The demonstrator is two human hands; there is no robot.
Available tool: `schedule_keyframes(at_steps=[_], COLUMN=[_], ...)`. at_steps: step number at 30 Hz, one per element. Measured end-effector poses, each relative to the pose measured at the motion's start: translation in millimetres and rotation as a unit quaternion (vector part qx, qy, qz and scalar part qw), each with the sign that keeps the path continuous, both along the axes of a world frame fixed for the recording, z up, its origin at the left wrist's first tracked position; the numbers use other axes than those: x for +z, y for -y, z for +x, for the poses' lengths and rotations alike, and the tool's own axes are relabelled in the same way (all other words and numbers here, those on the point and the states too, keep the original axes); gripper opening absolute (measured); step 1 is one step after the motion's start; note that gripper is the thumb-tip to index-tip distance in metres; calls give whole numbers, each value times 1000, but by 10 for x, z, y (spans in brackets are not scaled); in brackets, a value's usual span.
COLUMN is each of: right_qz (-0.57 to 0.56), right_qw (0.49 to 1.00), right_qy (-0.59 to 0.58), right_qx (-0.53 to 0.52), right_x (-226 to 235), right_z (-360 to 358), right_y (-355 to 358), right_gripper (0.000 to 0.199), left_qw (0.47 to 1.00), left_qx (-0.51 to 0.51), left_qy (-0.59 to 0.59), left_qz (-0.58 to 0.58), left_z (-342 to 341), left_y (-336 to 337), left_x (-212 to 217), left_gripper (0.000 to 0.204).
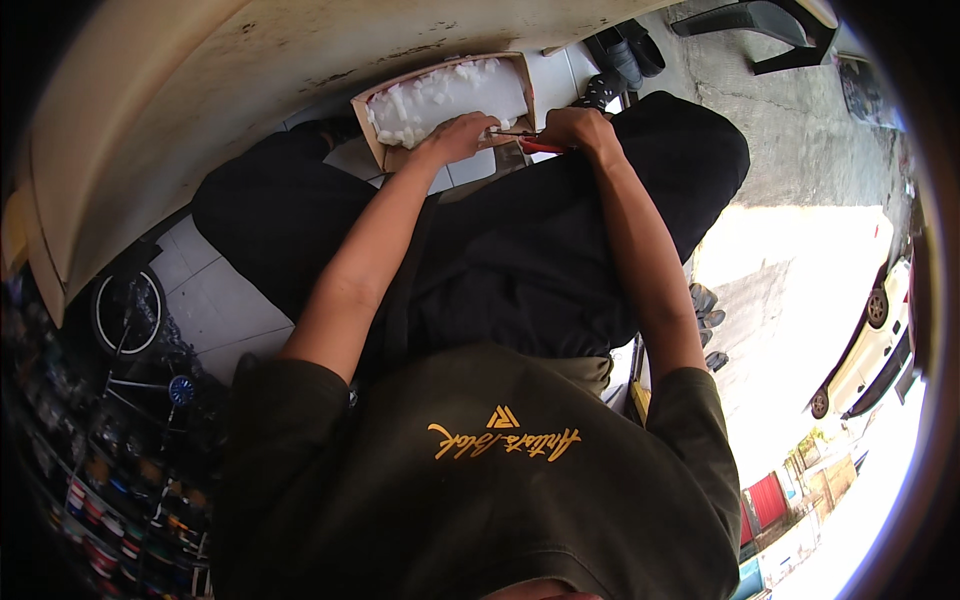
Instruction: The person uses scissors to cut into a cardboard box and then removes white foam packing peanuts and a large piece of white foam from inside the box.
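Note:
A shallow tan box (pixel 529 88) stands on the tiles in front of my crossed legs. White material (pixel 490 85) fills it, with small ragged white pieces (pixel 400 125) along its edges. My right hand (pixel 578 128) is closed around what look like red-handled scissors (pixel 541 147), their dark blades pointing left over the box's near edge. Over the near side of the box, my left hand (pixel 458 137) has its fingers pinched together by the blade tips. What those fingers hold is too small to make out.
A large cream panel (pixel 200 110) with dark stains curves along the far left. Dark shoes (pixel 625 58) and a black plastic chair (pixel 755 25) lie beyond my right knee. At left is a wheel (pixel 127 308); a pale car (pixel 865 350) stands outside at right.

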State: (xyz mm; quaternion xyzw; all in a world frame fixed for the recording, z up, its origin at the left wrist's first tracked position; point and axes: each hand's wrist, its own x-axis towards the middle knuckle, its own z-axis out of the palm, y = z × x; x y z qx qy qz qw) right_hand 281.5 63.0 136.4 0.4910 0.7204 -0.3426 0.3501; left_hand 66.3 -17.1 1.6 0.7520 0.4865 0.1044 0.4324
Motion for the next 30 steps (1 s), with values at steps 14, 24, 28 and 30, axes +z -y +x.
schedule_keyframes(at_steps=[14, 24, 28, 30], right_qz=[109, 298, 327, 401], right_qw=[990, 842, 793, 792], right_qy=[-61, -424, -503, -461], right_qx=[-69, -153, -107, 8], right_x=[1195, 3276, 3586, 3668], right_z=[185, 160, -359, -558], right_y=[118, 67, -500, -841], right_gripper=[51, 54, 43, 38], left_qw=[980, 968, 959, 906], left_qx=[54, -20, 78, 181], left_qy=[-150, -170, -143, -104], left_qz=[-116, -184, -232, -367], left_z=[-134, -226, -319, -322], left_y=[11, 50, -17, -150], left_x=[-27, -295, -166, 210], left_gripper=[28, 33, 26, 24])
